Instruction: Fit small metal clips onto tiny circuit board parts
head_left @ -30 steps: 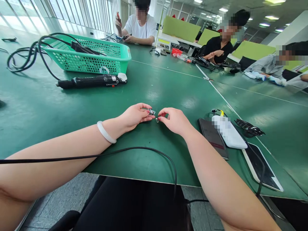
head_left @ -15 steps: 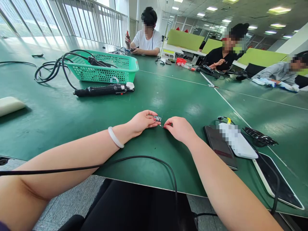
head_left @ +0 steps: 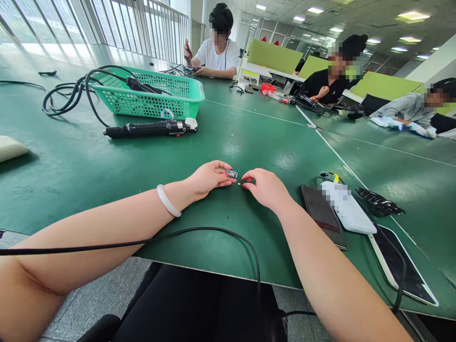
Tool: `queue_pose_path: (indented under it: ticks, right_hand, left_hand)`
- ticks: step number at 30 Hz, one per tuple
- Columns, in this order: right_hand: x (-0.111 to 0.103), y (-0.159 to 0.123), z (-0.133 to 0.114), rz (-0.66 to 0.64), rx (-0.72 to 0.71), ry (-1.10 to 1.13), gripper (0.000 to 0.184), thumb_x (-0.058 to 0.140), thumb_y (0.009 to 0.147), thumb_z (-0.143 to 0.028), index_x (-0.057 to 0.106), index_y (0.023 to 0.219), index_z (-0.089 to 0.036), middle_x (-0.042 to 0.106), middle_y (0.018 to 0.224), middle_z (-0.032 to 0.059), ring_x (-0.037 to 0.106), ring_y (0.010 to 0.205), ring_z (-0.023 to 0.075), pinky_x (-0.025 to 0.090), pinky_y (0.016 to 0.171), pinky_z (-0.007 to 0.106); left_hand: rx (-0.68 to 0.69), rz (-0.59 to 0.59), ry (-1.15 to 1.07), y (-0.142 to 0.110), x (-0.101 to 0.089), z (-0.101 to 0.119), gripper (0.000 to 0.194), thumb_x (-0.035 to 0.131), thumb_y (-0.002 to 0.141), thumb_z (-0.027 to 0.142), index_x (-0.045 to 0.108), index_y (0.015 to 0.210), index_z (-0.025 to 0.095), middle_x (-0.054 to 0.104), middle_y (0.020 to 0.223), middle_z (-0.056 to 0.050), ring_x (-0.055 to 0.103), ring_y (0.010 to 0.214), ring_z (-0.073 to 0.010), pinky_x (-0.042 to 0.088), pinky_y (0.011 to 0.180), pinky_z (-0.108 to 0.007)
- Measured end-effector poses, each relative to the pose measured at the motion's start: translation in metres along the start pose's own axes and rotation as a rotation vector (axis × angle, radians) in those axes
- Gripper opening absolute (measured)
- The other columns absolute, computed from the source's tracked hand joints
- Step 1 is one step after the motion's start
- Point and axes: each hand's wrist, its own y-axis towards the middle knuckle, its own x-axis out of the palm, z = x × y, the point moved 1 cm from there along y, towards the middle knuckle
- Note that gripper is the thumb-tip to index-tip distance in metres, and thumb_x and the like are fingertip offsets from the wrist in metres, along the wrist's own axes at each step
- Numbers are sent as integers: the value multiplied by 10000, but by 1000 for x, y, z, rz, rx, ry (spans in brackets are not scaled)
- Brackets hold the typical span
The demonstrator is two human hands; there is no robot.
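Between the thumb and fingers of my left hand (head_left: pixel 211 180) is a small circuit board (head_left: pixel 231 174), dark with pale parts on it. My right hand (head_left: pixel 265 186) pinches a tiny dark and silvery piece (head_left: pixel 241 183), too small to name. That piece is just right of the board and a little below it, with a narrow gap between the two. Both hands are over the near part of the green table (head_left: pixel 199 211). A white bangle sits on my left wrist.
A green basket (head_left: pixel 149 102) with cables stands at the back left, a black electric screwdriver (head_left: pixel 149 128) before it. A black cable (head_left: pixel 199 230) crosses my left forearm. To the right lie a dark phone-like slab (head_left: pixel 322 216), a white pack and a tablet (head_left: pixel 406 266). Several people sit beyond.
The right hand's fingers have opened slightly, and the small piece has turned to lie more level beside the board. The view has shifted a little.
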Motion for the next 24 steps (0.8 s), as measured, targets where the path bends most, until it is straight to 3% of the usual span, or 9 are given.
queue_pose_path:
  ticks: [8, 16, 24]
  right_hand:
    - [7, 4, 4, -10, -16, -50, 166, 486, 831, -160, 631, 768, -209, 616, 887, 23, 539, 743, 139, 362, 629, 273]
    - [-8, -3, -10, 252, -22, 52, 167, 479, 847, -162, 614, 758, -203, 627, 873, 26, 547, 752, 150, 379, 667, 282]
    - [3, -4, -27, 267, -85, 70, 173, 464, 864, -179, 620, 793, -200, 625, 893, 30, 550, 733, 150, 369, 612, 278]
  left_hand:
    - [1, 7, 7, -1, 0, 0, 144, 528, 809, -2, 521, 873, 127, 681, 855, -84, 670, 771, -119, 498, 850, -306]
    - [28, -30, 17, 2, -1, -5, 130, 564, 800, 12, 526, 864, 118, 692, 837, -86, 670, 782, -121, 507, 810, -302]
    - [35, -54, 40, 2, -1, -6, 131, 589, 790, 26, 527, 855, 121, 694, 787, -57, 667, 785, -114, 508, 803, -295]
